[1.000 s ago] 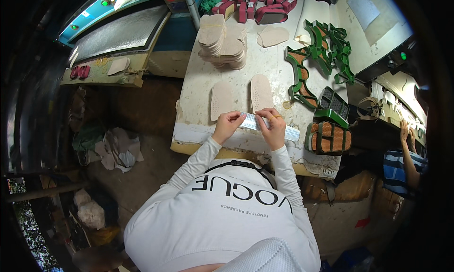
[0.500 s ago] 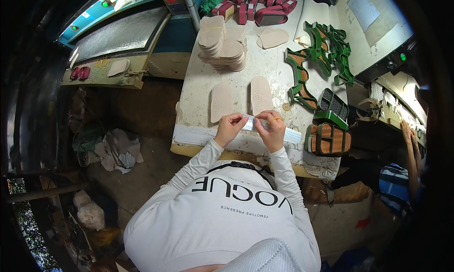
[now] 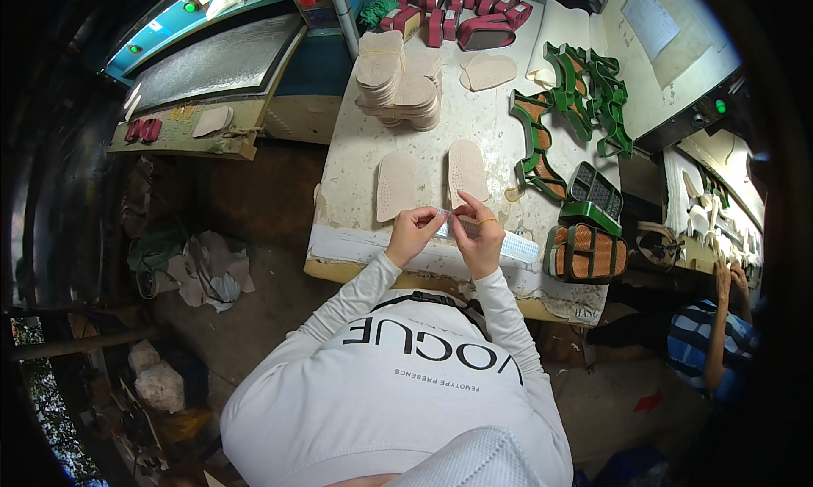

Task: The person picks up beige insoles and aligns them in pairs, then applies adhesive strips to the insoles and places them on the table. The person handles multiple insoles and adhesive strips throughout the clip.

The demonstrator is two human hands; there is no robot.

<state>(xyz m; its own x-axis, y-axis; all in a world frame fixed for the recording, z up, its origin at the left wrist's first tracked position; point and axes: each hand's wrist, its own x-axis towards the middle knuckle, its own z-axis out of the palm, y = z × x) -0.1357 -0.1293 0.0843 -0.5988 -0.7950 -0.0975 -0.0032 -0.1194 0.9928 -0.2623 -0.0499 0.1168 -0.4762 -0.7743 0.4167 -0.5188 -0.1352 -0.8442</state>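
Note:
Near the table's front edge I hold a narrow whitish-blue strip of small labels [image 3: 520, 250] with both hands. My left hand [image 3: 410, 235] pinches its left end between thumb and fingers. My right hand [image 3: 479, 243], with a yellow band on one finger, closes on the strip close to the left fingertips, its index finger lifted. The strip's far end sticks out to the right beneath that hand. Just beyond my hands two beige insoles lie flat side by side, a left insole [image 3: 395, 185] and a right insole [image 3: 467, 169]; dotted patterns mark them.
Bundled beige insoles [image 3: 415, 93] are stacked farther back. Green sandal uppers [image 3: 533, 140] and a brown-and-green sandal [image 3: 586, 252] lie at the right. Maroon pieces [image 3: 487, 34] crowd the far edge. At the right, another person's arm [image 3: 718, 330] reaches to a neighbouring bench.
My right hand has shifted slightly left along the label strip, and its index finger has risen. The strip's right end has moved a little left. The other person at the right has moved.

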